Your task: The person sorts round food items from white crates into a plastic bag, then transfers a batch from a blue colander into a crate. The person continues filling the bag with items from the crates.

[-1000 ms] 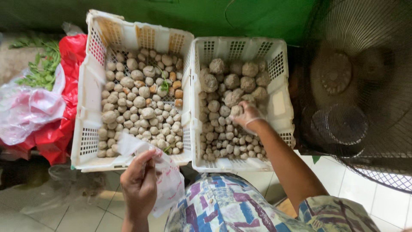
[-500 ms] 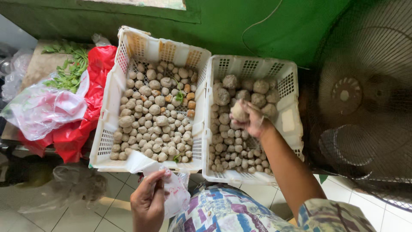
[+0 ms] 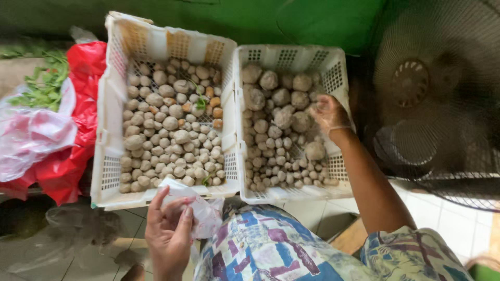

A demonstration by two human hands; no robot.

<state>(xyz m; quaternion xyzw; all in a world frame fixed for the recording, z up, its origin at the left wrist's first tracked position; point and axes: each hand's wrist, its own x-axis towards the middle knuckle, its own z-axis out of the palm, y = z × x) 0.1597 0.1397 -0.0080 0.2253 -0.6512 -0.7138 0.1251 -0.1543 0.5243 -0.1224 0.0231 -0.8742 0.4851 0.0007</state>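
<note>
Two white slotted plastic crates stand side by side, both full of grey-beige round balls. My right hand [image 3: 329, 112], in a thin clear glove, is inside the right crate [image 3: 333, 70], near its right wall. Its fingers are spread over the large balls [image 3: 284, 117] at the far end. A single large ball [image 3: 315, 151] lies just below that hand, with small balls towards the near end. My left hand [image 3: 169, 234] is low in front of the left crate [image 3: 109, 130], pinching a thin whitish plastic bag [image 3: 203, 213].
Red and pink plastic bags [image 3: 62, 151] and green leaves [image 3: 44, 83] lie left of the crates. A wire-caged fan [image 3: 437, 99] stands at the right. A green wall is behind, pale tiled floor below. My patterned garment [image 3: 271, 250] fills the bottom.
My right hand has moved from the middle of the right crate, where it held a ball, towards the right wall. The view has shifted closer; my left hand still holds the bag.
</note>
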